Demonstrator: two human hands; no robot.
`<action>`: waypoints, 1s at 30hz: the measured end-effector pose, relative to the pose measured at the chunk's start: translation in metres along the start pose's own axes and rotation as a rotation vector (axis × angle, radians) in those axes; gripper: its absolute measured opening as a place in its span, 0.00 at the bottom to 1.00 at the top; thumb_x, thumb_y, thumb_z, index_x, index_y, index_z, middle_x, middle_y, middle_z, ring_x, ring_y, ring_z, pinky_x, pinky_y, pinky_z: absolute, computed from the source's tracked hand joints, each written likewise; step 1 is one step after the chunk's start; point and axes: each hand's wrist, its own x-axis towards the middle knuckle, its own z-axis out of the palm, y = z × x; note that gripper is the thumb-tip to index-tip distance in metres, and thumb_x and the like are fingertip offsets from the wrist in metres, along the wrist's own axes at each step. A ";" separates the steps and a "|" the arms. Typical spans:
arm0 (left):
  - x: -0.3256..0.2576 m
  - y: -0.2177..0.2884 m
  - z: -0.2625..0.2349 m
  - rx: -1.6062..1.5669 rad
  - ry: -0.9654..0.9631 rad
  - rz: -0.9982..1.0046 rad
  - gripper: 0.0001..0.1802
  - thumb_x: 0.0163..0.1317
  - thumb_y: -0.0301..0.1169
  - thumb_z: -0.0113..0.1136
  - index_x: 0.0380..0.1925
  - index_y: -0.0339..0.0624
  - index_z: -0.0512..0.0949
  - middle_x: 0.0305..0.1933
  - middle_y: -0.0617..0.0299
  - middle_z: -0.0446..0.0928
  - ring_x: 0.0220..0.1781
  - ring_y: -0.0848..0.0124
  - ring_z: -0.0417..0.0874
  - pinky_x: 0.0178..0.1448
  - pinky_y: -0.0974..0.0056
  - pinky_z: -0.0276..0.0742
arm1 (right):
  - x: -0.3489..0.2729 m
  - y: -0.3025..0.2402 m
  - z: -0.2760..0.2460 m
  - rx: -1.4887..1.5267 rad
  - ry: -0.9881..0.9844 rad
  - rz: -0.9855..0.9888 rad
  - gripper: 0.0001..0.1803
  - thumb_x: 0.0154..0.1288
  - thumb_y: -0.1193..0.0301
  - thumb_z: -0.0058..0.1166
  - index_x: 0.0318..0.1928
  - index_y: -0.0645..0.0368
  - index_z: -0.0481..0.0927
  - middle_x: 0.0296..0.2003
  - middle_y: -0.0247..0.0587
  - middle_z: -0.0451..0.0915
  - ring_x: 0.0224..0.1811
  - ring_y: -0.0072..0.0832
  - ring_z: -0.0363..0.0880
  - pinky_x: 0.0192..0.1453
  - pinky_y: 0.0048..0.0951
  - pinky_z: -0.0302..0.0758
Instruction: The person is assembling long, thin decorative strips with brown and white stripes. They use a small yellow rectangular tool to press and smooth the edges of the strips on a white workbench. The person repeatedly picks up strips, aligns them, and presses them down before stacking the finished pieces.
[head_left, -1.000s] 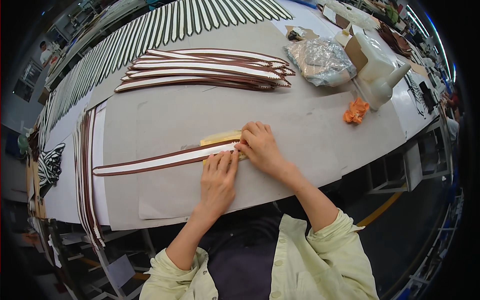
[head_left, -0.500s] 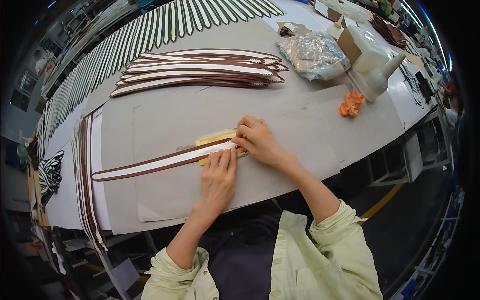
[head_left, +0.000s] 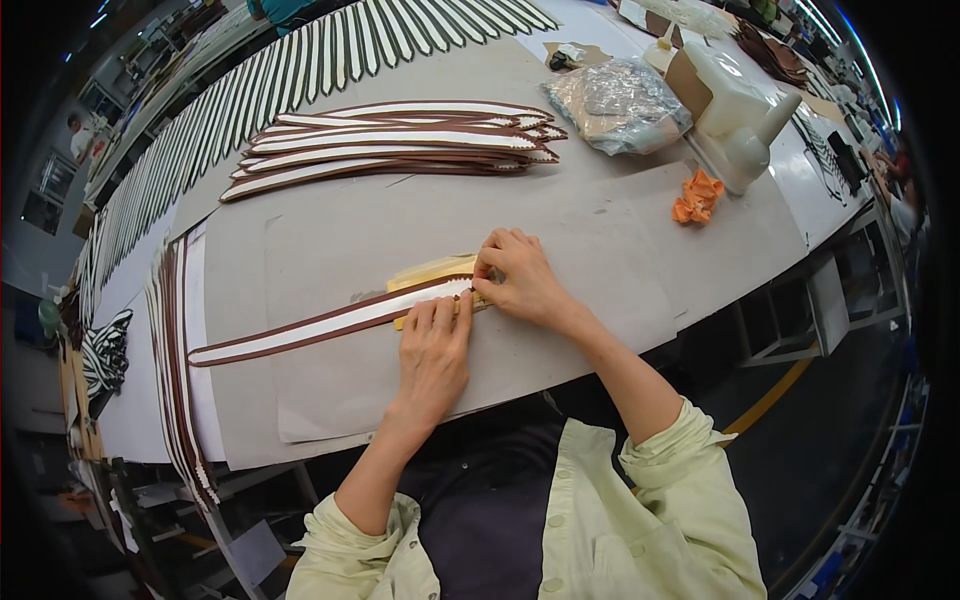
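Observation:
A long strap [head_left: 310, 328], white with brown edges, lies across grey card sheets on the work table [head_left: 620, 230]. Its right end rests on a small pale yellow block [head_left: 430, 271]. My left hand [head_left: 433, 358] lies flat with its fingertips pressing the strap's lower edge near that end. My right hand [head_left: 517, 277] is curled over the strap's tip, fingers pinching it against the block.
A pile of similar straps [head_left: 400, 140] lies farther back, and rows of them [head_left: 300, 60] fan along the far edge. More straps [head_left: 175, 360] lie at the left. A clear plastic bag [head_left: 617, 100], a white bottle [head_left: 740, 120] and an orange scrap [head_left: 697, 196] sit at right.
Both hands stay on the strap's right end; the fingers have shifted only slightly. The view has moved a little.

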 end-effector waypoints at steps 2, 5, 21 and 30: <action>0.000 0.000 0.002 -0.030 0.016 -0.010 0.34 0.54 0.18 0.58 0.65 0.27 0.75 0.59 0.47 0.75 0.62 0.49 0.76 0.74 0.47 0.69 | 0.003 -0.002 -0.002 0.008 -0.031 0.019 0.06 0.59 0.69 0.66 0.32 0.55 0.82 0.40 0.35 0.77 0.50 0.35 0.73 0.60 0.39 0.65; -0.001 -0.001 0.007 -0.058 0.078 0.011 0.34 0.53 0.18 0.59 0.65 0.27 0.75 0.59 0.47 0.76 0.62 0.50 0.76 0.74 0.48 0.69 | 0.006 -0.001 -0.004 0.035 -0.065 0.033 0.05 0.59 0.69 0.66 0.32 0.54 0.83 0.40 0.34 0.77 0.49 0.34 0.73 0.60 0.39 0.64; 0.010 0.003 0.008 0.001 0.056 0.004 0.34 0.53 0.17 0.57 0.65 0.36 0.78 0.52 0.54 0.76 0.54 0.54 0.75 0.57 0.51 0.72 | 0.001 0.012 -0.007 0.276 -0.061 0.097 0.03 0.64 0.77 0.60 0.38 0.57 0.84 0.44 0.37 0.79 0.52 0.34 0.76 0.61 0.41 0.68; 0.010 0.002 0.005 -0.026 0.070 -0.013 0.35 0.51 0.15 0.58 0.64 0.38 0.79 0.53 0.55 0.76 0.55 0.54 0.75 0.57 0.51 0.72 | -0.049 -0.018 -0.013 -0.114 0.102 -0.177 0.23 0.60 0.83 0.55 0.57 0.59 0.83 0.55 0.44 0.79 0.60 0.43 0.76 0.65 0.44 0.71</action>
